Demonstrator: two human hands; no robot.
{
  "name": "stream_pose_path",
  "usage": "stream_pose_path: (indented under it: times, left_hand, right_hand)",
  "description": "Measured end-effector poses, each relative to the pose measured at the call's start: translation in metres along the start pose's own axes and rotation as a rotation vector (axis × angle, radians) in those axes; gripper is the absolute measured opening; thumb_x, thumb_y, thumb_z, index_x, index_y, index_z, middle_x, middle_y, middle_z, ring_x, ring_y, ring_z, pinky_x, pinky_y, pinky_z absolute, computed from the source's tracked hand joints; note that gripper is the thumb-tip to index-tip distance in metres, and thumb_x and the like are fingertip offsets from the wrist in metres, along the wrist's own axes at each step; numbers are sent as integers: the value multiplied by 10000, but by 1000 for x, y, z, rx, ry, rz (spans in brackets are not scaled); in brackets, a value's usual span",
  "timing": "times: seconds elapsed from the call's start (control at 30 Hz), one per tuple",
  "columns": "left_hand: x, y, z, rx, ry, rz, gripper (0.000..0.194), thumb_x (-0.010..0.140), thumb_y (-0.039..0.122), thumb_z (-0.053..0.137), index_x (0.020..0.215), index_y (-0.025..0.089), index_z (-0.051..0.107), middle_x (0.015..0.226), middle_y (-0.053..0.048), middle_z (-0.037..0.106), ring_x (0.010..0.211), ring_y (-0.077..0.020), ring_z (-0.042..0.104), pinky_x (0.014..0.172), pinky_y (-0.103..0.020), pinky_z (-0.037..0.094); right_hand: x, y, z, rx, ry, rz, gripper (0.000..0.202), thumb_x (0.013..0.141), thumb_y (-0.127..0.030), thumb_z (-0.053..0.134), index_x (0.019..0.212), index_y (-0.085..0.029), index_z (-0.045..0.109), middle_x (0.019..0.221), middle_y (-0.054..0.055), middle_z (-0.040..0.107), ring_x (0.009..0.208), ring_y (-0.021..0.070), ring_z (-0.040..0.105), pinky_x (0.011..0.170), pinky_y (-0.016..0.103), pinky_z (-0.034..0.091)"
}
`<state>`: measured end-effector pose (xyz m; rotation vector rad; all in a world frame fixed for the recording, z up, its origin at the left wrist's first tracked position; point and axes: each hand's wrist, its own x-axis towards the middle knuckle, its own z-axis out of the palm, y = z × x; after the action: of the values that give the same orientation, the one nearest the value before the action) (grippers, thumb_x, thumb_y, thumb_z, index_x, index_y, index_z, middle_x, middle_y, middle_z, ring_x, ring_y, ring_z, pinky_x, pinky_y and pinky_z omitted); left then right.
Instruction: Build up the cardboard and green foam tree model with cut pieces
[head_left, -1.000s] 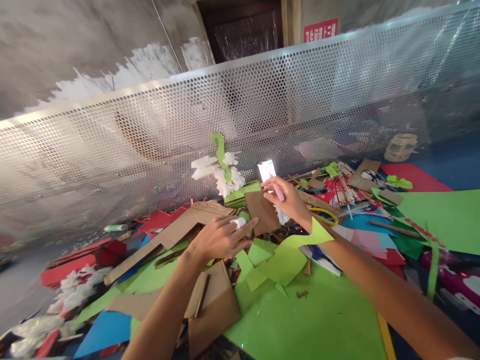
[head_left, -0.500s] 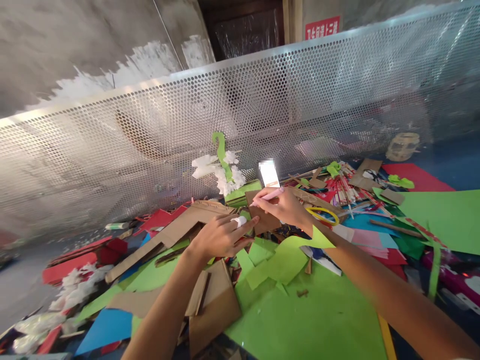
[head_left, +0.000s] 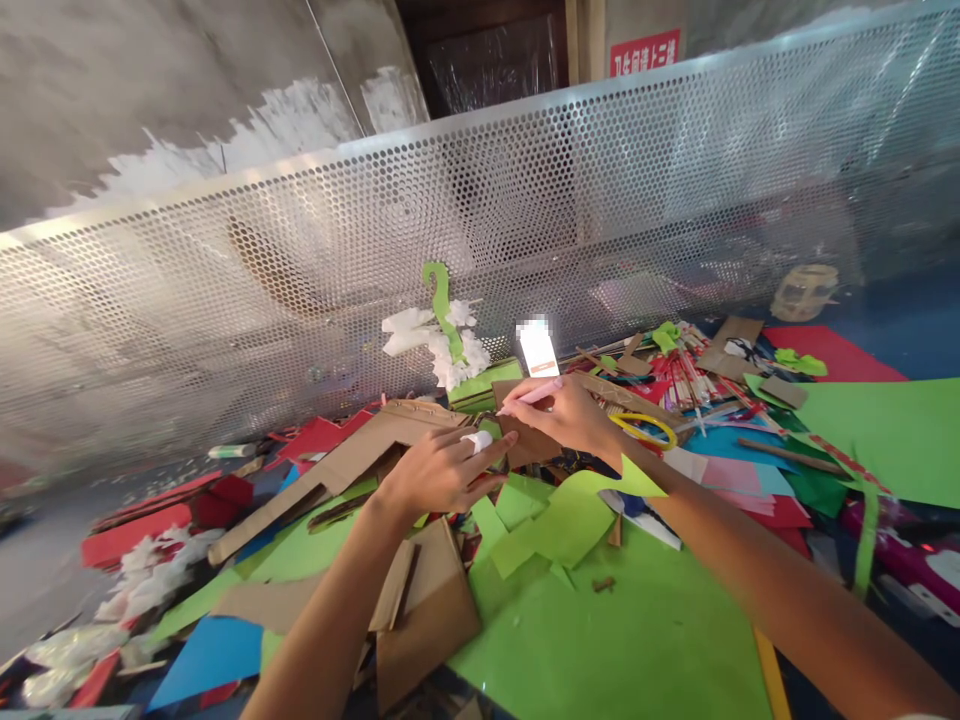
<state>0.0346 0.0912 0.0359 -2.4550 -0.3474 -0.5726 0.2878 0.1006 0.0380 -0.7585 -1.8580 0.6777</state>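
Observation:
My right hand (head_left: pixel 574 412) pinches a pale pink pen (head_left: pixel 541 392), its tip at the upper left of a small brown cardboard piece (head_left: pixel 531 443). Gripping that piece's left edge is my left hand (head_left: pixel 442 470), with something white (head_left: pixel 478 440) wrapped round one finger. A bit of green shows beside this wrap. Just behind the hands stand a lit phone (head_left: pixel 538 350) and a green curled cut-out (head_left: pixel 442 310) among crumpled white paper. Light green paper scraps (head_left: pixel 555 525) lie below the hands. The underside of the cardboard is hidden.
A perforated metal panel (head_left: pixel 360 230) runs across the back. Cardboard strips (head_left: pixel 292 500) and red pieces (head_left: pixel 169 510) are at left. A yellow ring (head_left: pixel 643 430), pink paper (head_left: pixel 731 475) and a thin stick (head_left: pixel 791 457) lie at right. A large green sheet (head_left: pixel 630 640) covers the front.
The pen tip has shifted slightly to the left over the cardboard, with my right hand. My left hand stays nearly still on the piece.

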Motion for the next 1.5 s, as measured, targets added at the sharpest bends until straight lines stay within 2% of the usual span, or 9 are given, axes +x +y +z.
stream_pose_path:
  times: [0.2,0.37,0.5,0.67,0.77,0.93,1.1,1.27,1.5]
  left_hand:
    - [0,0,0,18,-6,-14,506,1066,466,559,1478,175,590,620,20,622,598,-178,659,581,-309,535]
    - [1,0,0,12,-2,-9,525,1075,464,544,1509,168,560,638,13,641,604,-180,664,599,-314,552]
    - [1,0,1,-6,10,-12,615,1067,462,564,1598,166,469,597,32,604,600,-184,653,614,-312,556]
    - [0,0,1,4,-6,-7,682,1073,464,555,1657,159,378,595,36,611,574,-178,625,620,-309,549]
    - [-2,0,0,21,-29,-7,694,1067,474,564,1659,168,371,606,33,625,579,-178,629,605,-305,539]
    - [-2,-1,0,30,-37,-8,622,1069,483,554,1600,176,451,618,27,635,593,-182,649,593,-307,535]
    - [-1,0,1,20,-21,-19,541,1078,477,532,1526,173,532,603,29,619,564,-173,638,575,-303,516]
    - [-2,0,2,11,-20,-27,497,1070,477,549,1455,167,597,609,22,616,554,-174,630,569,-307,509]
    - [-1,-1,1,-3,-9,-22,480,1063,472,557,1425,163,618,604,20,616,549,-179,621,558,-317,523]
  right_hand:
    - [-1,4,-4,-8,51,47,225,984,-330,654,890,-185,798,897,51,811,803,178,754,697,273,548]
    - [-1,4,0,0,4,-22,215,1006,-380,653,985,-223,799,1048,44,826,946,197,769,799,305,588]
    - [0,16,-8,-43,188,-55,266,1071,-363,535,1174,-240,747,1137,60,804,1076,220,757,955,363,563]
    - [4,39,-19,-17,113,70,169,908,-227,700,1075,-225,722,1114,60,775,1069,253,734,998,420,555]
    - [7,46,-15,74,139,63,180,871,-191,705,1048,-219,715,1132,67,765,1100,246,714,1015,423,546]
    - [8,46,-7,49,193,41,138,877,-228,709,1015,-217,723,1091,64,775,1058,246,716,989,423,548]
    - [6,32,-9,127,315,-18,276,1023,-344,586,1221,-222,734,1178,100,778,1067,218,730,988,390,554]
    - [4,11,-8,195,87,76,389,997,-519,639,984,-173,817,911,89,798,739,180,713,598,280,539]
    - [1,6,3,94,28,40,246,978,-382,665,899,-196,806,998,64,816,844,180,750,694,279,566]
